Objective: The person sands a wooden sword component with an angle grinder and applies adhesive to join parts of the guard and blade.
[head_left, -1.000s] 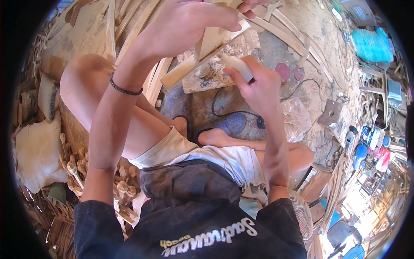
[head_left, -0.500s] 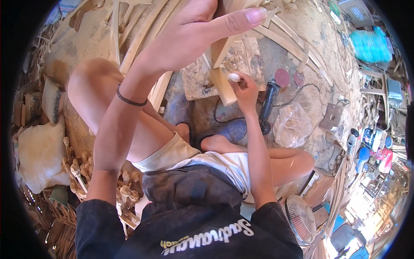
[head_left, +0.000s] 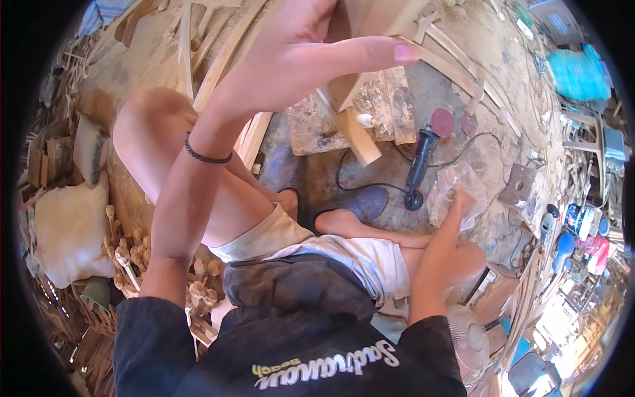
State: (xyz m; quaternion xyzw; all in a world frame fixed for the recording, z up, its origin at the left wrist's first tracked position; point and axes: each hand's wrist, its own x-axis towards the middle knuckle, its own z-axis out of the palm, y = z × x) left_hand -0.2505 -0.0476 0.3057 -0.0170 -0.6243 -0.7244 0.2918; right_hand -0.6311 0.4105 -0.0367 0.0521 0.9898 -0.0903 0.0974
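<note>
— What is being held now?

— A pale wooden piece (head_left: 360, 26) is being kept raised in the left hand (head_left: 297, 59), its grip closed round the wood with one finger stretched out. The white block held a second ago is no longer being held; the right hand (head_left: 463, 202) is being lowered onto a clear plastic bag (head_left: 453, 188), its grip unclear.

— And the room around?

— Just left of that grip a grinder (head_left: 420, 162) and its cord (head_left: 357, 185) are lying; planks (head_left: 337, 122) are crowding the floor beyond.
</note>
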